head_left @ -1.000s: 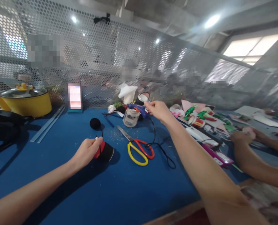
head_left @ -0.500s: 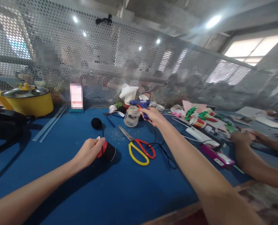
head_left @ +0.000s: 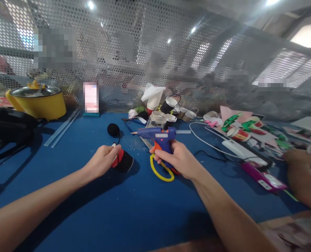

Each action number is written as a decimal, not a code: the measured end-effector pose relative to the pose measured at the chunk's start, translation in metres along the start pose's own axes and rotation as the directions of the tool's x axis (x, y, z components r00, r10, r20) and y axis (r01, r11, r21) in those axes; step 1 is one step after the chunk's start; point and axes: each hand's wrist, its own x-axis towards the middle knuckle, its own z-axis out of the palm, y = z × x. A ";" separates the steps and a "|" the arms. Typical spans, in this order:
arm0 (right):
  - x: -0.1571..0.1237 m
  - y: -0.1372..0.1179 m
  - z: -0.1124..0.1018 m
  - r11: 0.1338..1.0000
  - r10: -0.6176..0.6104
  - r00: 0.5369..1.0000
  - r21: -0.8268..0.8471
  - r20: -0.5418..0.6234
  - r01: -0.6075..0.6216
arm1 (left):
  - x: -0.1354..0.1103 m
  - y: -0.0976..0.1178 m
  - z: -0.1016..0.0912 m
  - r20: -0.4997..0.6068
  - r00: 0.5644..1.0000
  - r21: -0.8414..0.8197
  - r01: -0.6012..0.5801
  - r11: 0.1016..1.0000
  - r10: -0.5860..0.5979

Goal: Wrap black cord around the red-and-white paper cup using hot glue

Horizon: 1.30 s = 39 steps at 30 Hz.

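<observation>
My left hand (head_left: 104, 161) is closed on a small cup (head_left: 125, 161) wrapped in red and black; it is tilted just above the blue table. A black strand runs up from it to a ball of black yarn (head_left: 113, 130). In my right hand (head_left: 180, 157) is a blue glue gun (head_left: 155, 133) with an orange trigger. Its nozzle points left towards the yarn ball, and a clear glue stick (head_left: 183, 132) sticks out at the back. Beneath the glue gun lie scissors (head_left: 162, 172) with yellow and red handles, partly hidden. A glass jar (head_left: 156, 120) stands behind.
At the left are a yellow pot (head_left: 41, 105), a black bag-like object (head_left: 8, 133) and clear sticks (head_left: 63, 130). A phone (head_left: 91, 99) stands at the back. White and purple power strips (head_left: 264, 177), cords and craft scraps lie right, near another person's arm (head_left: 302, 175).
My right hand has lifted the glue gun from the glass jar and brought it nearer, over the scissors. My left hand still holds the cup. The view has shifted slightly.
</observation>
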 end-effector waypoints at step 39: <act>-0.020 0.002 0.027 0.799 -0.243 0.967 -0.551 0.072 0.242 | 0.003 0.001 0.000 -0.025 0.995 -0.069 0.092 0.993 -0.094</act>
